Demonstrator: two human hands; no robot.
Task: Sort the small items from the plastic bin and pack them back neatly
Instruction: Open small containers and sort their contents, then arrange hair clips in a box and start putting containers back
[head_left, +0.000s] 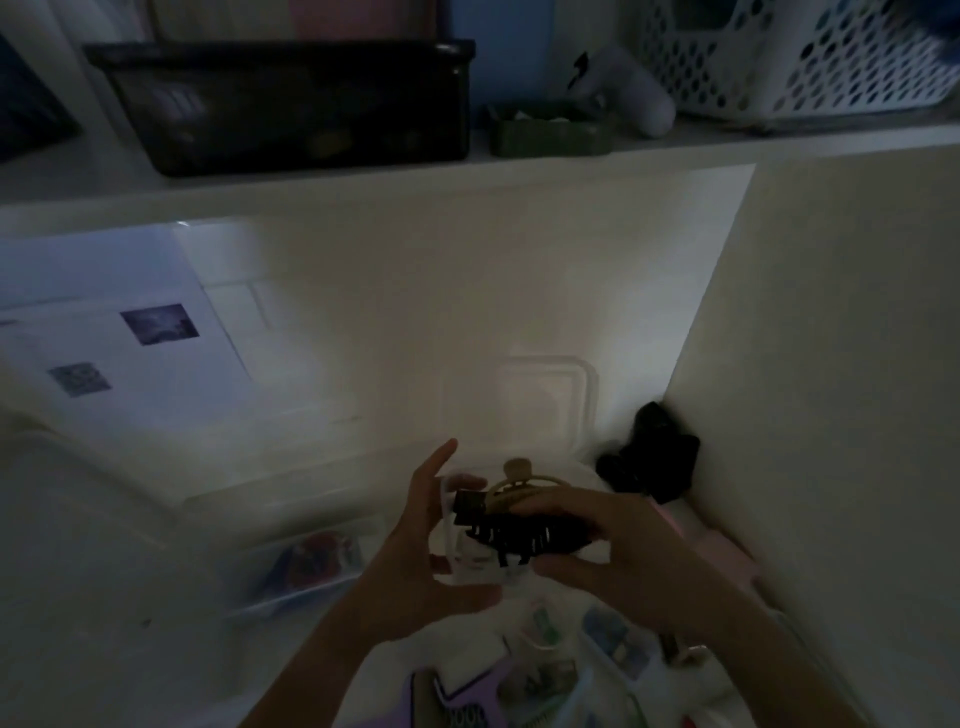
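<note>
- I see the right hand (597, 545) clenching a black toothed plastic hair claw (511, 535), with a tan one behind it.
- The left hand (421, 551) is released, just left of the claw; I'd steady it there before packing.

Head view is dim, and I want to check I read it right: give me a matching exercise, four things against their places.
Things:
1. black hair claw clip
2. dark bin
3. white perforated basket
4. purple comb

Places:
A. upper shelf, far right
B. bottom edge of the picture, below the hands
C. gripped in the right hand
D. upper shelf, left of centre

Pairs: 1-C, 2-D, 3-A, 4-B. The left hand is spread open beside the clip.
</note>
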